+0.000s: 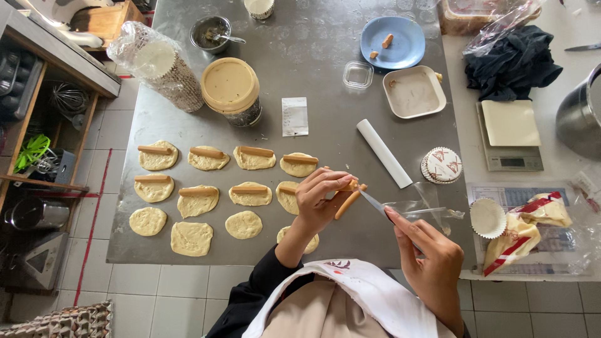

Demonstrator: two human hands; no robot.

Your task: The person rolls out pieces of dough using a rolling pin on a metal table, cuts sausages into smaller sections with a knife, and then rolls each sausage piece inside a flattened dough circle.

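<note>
I count eight dough rounds (206,159) on the tabletop (325,75) already topped, four near ones bare. My left hand (320,199) pinches a sausage stick (348,200); my right hand (432,266) clamps the knife (375,203) against it.

This is a baking kitchen: a steel tabletop (300,56) carries rows of flattened dough rounds (191,238), a stack of paper baking cups (164,66) and a kitchen scale (510,141); whisks (67,99) sit on a side shelf above a tiled floor.
</note>
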